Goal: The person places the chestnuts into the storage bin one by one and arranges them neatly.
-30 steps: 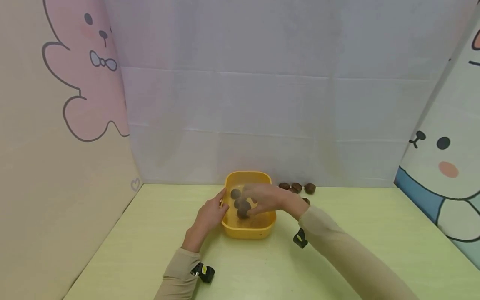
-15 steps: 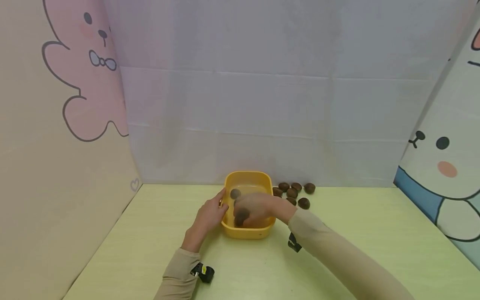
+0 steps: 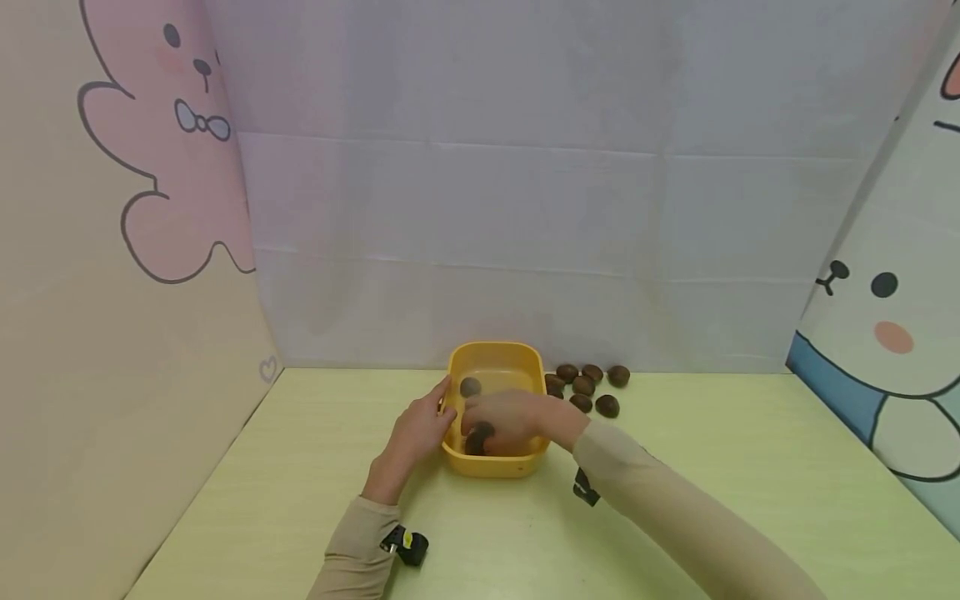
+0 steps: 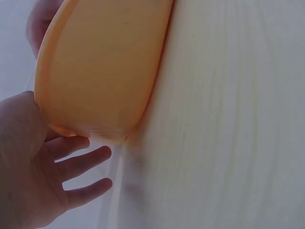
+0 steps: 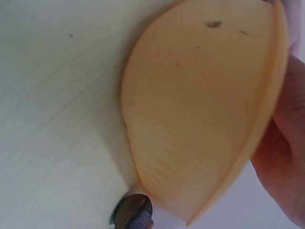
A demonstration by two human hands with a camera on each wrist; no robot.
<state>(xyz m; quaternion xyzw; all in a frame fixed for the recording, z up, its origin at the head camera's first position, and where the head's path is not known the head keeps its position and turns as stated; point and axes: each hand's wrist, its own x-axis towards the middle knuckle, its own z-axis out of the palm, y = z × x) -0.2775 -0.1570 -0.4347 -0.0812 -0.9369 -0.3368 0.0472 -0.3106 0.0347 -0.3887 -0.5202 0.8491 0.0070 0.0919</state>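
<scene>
A yellow plastic bin [image 3: 495, 467] stands on the table near the back wall. My left hand [image 3: 420, 425] grips its left rim, thumb over the edge; in the left wrist view the other fingers [image 4: 88, 162] spread outside the end wall. My right hand [image 3: 506, 421] reaches down inside the bin, fingers curled about a dark brown chestnut [image 3: 478, 438] showing at the thumb side. Another chestnut [image 3: 470, 387] lies on the bin floor behind that hand. The right hand hides much of the bin's inside. In the right wrist view the bin's wall covers the fingertips.
Several loose chestnuts [image 3: 583, 386] lie on the table right beside the bin, one [image 5: 133, 211] near its corner in the right wrist view. A white cloth wall [image 3: 465, 208] rises right behind the bin. Printed side walls flank the pale green table [image 3: 300, 467].
My right hand has moved left and lower into the bin, and the chestnut at its fingers has shifted slightly toward the near side. My left hand stays on the rim.
</scene>
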